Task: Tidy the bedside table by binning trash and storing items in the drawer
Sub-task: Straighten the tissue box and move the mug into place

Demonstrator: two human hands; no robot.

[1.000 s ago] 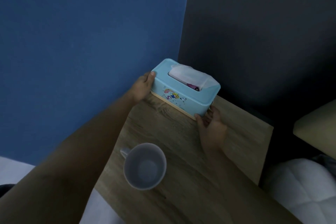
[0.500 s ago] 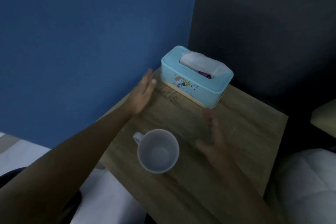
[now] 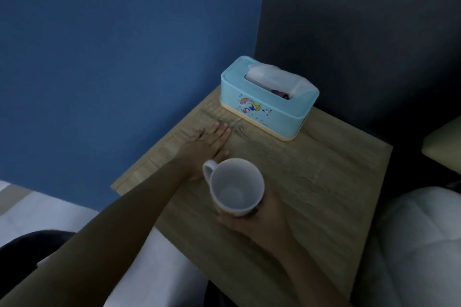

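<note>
A white mug, empty inside, stands near the middle of the wooden bedside table with its handle toward the upper left. My right hand is wrapped around the mug's near side. My left hand lies flat on the tabletop, fingers spread, just behind the mug's handle. A light blue tissue box with a cartoon print and a white tissue sticking out sits at the table's far corner, apart from both hands.
A blue wall runs along the table's left side and a dark wall stands behind it. White bedding lies to the right, and a pale floor shows at lower left.
Both hands let go of the tissue box and drew back. My right hand closed around the mug; my left hand came down flat on the tabletop.
</note>
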